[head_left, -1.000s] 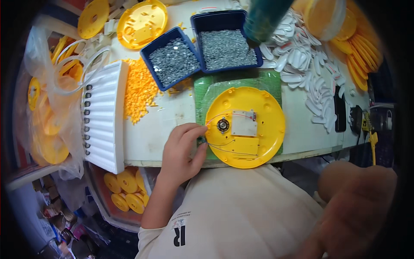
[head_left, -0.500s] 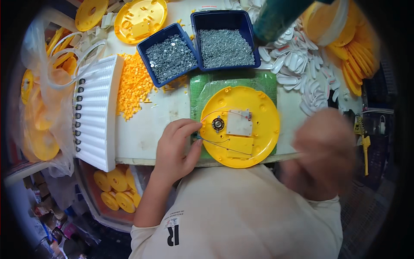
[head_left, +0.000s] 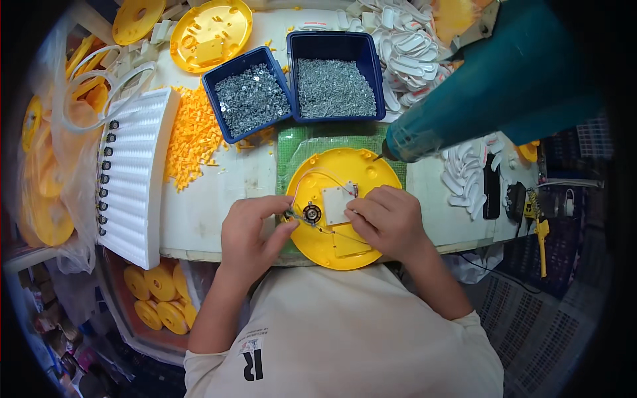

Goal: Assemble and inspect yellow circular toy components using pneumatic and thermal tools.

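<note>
A round yellow plastic plate (head_left: 318, 255) lies before me on a green mat (head_left: 298, 136). It carries a white box (head_left: 337, 207), a small black round part (head_left: 311, 213), a yellow raised block (head_left: 352, 243) and thin wires (head_left: 317, 172). At the plate's left edge my left hand (head_left: 253, 232) is closed, pinching a small circuit board (head_left: 290, 213) with wires. My right hand (head_left: 391, 222) rests over the plate's right side, fingertips closed beside the white box; whatever they pinch is too small to make out. The bit of a teal power screwdriver (head_left: 458, 113) points toward the plate's upper rim.
Two blue bins of small metal pieces, the left (head_left: 255, 93) and the right (head_left: 335, 83), stand beyond the mat. Orange plastic bits (head_left: 192, 136) and a white foam tray (head_left: 136, 192) lie left. White plastic parts (head_left: 464, 176) are heaped right. Another yellow plate (head_left: 211, 33) lies far left.
My right hand, blurred at the right before, has come in over the plate. The teal screwdriver has come lower and nearer. The left hand still holds the small board.
</note>
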Demonstrator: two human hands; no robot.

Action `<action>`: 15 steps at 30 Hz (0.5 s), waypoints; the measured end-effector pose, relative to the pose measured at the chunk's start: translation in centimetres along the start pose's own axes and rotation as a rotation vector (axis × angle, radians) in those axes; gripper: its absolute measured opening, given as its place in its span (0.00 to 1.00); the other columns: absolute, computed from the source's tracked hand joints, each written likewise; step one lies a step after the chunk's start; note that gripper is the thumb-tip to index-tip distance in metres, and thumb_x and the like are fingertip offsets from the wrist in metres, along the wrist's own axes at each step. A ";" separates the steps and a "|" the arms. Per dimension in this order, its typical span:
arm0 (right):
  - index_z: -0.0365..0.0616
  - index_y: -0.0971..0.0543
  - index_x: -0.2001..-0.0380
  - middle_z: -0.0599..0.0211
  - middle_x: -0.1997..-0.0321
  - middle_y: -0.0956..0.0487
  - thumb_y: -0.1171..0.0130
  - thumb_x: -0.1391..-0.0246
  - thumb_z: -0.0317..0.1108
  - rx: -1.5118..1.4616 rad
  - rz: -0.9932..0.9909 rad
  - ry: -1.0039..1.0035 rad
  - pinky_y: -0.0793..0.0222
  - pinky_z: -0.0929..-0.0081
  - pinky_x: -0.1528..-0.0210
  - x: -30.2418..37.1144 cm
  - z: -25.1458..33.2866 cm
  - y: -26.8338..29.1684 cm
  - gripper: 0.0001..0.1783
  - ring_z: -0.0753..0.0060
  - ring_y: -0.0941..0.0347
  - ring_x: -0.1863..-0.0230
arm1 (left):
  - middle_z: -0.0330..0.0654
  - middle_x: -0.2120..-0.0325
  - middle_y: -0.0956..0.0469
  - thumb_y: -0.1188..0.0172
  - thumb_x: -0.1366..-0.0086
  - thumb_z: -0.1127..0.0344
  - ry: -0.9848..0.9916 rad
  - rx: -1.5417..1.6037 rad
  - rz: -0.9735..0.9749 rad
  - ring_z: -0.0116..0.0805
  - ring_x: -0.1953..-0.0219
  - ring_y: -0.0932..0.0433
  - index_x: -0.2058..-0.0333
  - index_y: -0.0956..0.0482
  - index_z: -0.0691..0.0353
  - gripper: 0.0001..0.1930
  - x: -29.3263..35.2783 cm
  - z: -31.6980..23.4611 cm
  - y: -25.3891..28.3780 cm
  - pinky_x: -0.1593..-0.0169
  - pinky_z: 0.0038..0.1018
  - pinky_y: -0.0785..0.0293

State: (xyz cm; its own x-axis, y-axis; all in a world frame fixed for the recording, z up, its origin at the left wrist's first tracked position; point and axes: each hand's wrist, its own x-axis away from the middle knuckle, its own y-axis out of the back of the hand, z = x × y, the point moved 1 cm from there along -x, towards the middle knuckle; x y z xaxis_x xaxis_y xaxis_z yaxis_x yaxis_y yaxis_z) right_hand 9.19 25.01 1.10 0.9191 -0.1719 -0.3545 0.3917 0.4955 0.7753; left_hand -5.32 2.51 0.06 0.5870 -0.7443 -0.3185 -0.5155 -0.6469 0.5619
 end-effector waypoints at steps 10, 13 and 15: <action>0.48 0.13 0.59 0.66 0.62 0.19 0.23 0.59 0.41 -0.047 -0.009 0.213 0.24 0.64 0.57 -3.3 2.6 1.5 0.21 0.59 0.21 0.61 | 0.41 0.67 0.17 0.30 0.38 0.77 0.182 0.033 -0.047 0.29 0.64 0.19 0.58 0.18 0.66 0.10 1.1 -1.6 -0.2 0.58 0.23 0.23; 0.47 0.14 0.57 0.65 0.51 0.20 0.22 0.58 0.42 -0.053 0.147 0.246 0.28 0.60 0.42 -4.2 4.6 -0.1 0.23 0.56 0.23 0.46 | 0.42 0.69 0.16 0.31 0.33 0.74 0.362 0.206 -0.137 0.26 0.70 0.19 0.55 0.19 0.66 0.10 1.4 -1.3 -1.3 0.67 0.22 0.23; 0.46 0.15 0.58 0.65 0.50 0.19 0.22 0.57 0.41 -0.047 0.139 0.247 0.27 0.58 0.43 -4.6 4.8 -1.3 0.22 0.54 0.23 0.44 | 0.39 0.70 0.16 0.33 0.30 0.73 0.495 0.458 -0.206 0.20 0.69 0.20 0.51 0.22 0.67 0.12 1.6 -1.0 -1.8 0.66 0.20 0.24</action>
State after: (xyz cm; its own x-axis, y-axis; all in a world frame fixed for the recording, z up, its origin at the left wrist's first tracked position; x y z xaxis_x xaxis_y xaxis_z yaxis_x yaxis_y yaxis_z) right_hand 4.64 21.08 4.17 0.9234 0.1105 -0.3676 0.2548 0.5400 0.8022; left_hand -2.83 2.65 -0.66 0.8599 -0.5067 0.0619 -0.5105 -0.8522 0.1149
